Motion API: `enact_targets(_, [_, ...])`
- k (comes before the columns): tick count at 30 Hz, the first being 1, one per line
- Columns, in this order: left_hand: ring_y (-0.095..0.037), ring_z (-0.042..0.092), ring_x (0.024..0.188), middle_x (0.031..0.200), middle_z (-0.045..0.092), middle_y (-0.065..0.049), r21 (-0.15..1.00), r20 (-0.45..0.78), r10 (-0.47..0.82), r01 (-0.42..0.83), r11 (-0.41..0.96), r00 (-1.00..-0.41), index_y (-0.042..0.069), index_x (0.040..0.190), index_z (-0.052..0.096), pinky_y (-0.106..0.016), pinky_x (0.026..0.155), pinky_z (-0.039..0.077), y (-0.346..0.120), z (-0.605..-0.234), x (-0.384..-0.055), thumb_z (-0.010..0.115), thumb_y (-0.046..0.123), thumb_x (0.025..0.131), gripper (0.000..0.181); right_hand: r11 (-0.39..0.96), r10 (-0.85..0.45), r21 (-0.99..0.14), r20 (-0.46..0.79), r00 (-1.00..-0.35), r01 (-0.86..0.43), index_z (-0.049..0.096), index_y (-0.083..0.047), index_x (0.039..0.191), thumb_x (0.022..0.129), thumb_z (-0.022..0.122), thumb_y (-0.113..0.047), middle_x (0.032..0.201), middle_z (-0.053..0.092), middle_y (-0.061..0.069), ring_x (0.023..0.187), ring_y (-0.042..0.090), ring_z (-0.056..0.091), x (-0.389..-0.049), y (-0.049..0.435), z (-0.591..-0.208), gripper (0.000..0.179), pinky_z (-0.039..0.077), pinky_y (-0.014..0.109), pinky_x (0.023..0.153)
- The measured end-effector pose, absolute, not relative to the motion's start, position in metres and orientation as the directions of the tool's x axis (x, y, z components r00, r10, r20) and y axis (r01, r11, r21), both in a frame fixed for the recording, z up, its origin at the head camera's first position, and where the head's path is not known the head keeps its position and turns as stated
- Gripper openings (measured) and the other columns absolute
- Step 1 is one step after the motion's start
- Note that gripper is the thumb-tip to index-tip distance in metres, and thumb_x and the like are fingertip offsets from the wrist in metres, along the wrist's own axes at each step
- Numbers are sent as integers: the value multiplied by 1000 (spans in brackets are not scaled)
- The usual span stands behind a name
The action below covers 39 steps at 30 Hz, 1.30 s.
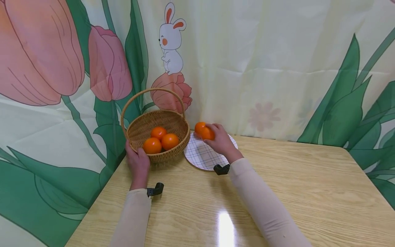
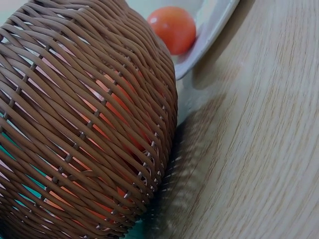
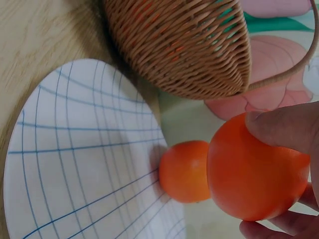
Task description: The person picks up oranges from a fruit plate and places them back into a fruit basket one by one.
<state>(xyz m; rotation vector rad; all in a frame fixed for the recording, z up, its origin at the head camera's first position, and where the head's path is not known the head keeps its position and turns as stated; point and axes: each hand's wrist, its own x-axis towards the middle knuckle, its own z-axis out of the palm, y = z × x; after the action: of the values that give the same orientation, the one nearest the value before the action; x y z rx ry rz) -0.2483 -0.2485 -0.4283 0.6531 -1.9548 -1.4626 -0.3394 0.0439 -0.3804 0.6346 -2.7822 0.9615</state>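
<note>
My left hand [image 1: 138,164] grips the near left rim of a brown wicker basket [image 1: 169,117], which is tilted with its mouth towards me. Three round oranges [image 1: 152,146] lie inside it. Right of the basket is a white plate [image 1: 206,157] with a blue grid pattern. Over the plate, my right hand [image 1: 220,140] holds an orange [image 3: 254,174] between thumb and fingers. A second orange [image 3: 183,172] rests at the plate's far side, partly behind the held one. In the left wrist view, the basket's woven side [image 2: 89,119] fills much of the picture, hiding the left hand.
A light wooden table [image 1: 296,185] carries everything. Behind it hangs a curtain [image 1: 234,61] printed with tulips and a rabbit, close to the basket and plate. The basket's tall arched handle [image 1: 158,89] rises above its mouth.
</note>
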Motion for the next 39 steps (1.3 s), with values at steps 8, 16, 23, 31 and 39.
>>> enact_targets(8, [-24,30,133,150,22,0,964,149,-695,-51,259,-703,34,143,15,-45,109,26,-249,-428,-248,30,31,90,55,692,-365,-546,301,-881,-473,42,-26,134,80,66,-32,137,37,8,113,30,47,-335,38,-371,60,43,45,94])
enact_targets(16, [-25,31,133,150,22,-1,963,142,-695,-63,260,-704,36,142,15,-45,109,25,-249,-429,-248,30,32,90,55,678,-383,-548,306,-872,-490,42,-26,135,80,66,-33,139,36,8,116,30,46,-328,33,-362,60,43,46,95])
enact_targets(23, [-25,30,133,150,21,1,967,142,-683,-47,251,-716,36,142,14,-45,109,26,-249,-428,-247,29,30,90,55,668,-393,-544,321,-861,-508,42,-30,134,79,67,-35,141,34,8,119,32,44,-325,28,-357,61,43,47,95])
enact_targets(31, [-25,31,132,149,23,-2,963,160,-688,-41,265,-708,33,143,15,-44,109,26,-248,-427,-245,30,27,90,56,649,-408,-523,373,-833,-552,41,-32,135,80,66,-37,141,35,8,117,30,47,-322,24,-354,61,45,45,93])
enact_targets(39, [-24,30,133,150,22,-1,962,147,-694,-61,266,-705,34,143,14,-45,109,26,-249,-427,-247,30,26,90,56,624,-415,-530,398,-818,-575,43,-30,134,80,66,-35,141,35,7,116,30,47,-315,15,-346,59,45,44,92])
